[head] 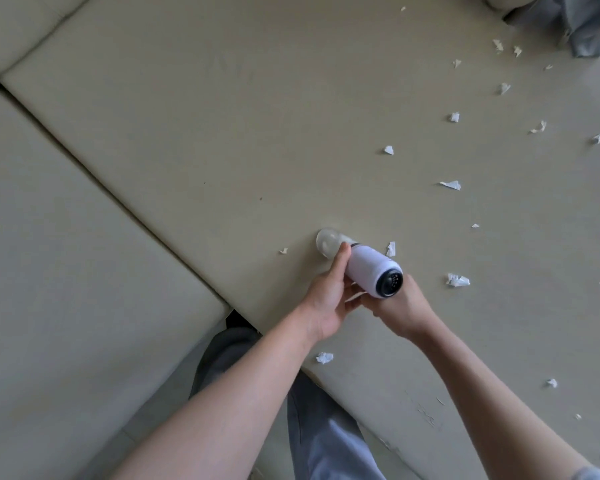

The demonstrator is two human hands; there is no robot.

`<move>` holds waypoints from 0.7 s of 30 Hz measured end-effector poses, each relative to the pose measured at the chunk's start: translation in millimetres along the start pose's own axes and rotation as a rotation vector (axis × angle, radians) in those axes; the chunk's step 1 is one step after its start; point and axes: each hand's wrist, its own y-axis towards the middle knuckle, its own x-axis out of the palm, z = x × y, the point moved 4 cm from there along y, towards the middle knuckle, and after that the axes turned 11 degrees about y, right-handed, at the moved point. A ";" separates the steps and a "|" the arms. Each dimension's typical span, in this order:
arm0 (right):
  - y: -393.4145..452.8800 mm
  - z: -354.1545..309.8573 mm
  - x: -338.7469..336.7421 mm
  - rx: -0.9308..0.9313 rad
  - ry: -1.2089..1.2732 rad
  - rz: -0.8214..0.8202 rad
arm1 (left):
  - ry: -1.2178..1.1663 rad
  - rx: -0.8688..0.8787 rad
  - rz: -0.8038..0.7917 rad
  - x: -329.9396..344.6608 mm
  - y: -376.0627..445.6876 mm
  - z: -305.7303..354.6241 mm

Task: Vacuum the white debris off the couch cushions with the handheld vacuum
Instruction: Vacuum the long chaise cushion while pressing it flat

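A white handheld vacuum (368, 265) with a clear front cup and a black rear panel lies low over the beige couch cushion (239, 133). Both hands hold it: my left hand (326, 299) wraps its left side with the thumb near the clear cup, and my right hand (406, 310) supports its rear from underneath. The clear nose points up and to the left. Several white debris scraps lie around, one small scrap (283, 251) left of the nose, one (390, 248) just right of the body, and a crumpled piece (458, 280) near my right hand.
More white scraps (451, 185) trail across the cushion's right half toward a grey-blue cloth (582, 26) at the top right. A second cushion (66, 271) lies left of a dark seam (118, 199). My grey trouser legs (319, 427) stand at the couch's front edge.
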 end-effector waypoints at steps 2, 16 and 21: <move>-3.1 -4.8 14.7 -0.008 0.050 -0.029 | 0.021 0.027 0.036 -15.6 -2.7 -0.7; -16.3 -14.6 56.1 -0.096 -0.176 -0.209 | -0.065 0.030 0.113 -57.0 -33.5 -26.8; -44.9 21.8 28.0 -0.014 -0.063 -0.171 | -0.028 -0.081 0.040 -22.3 -41.7 -54.4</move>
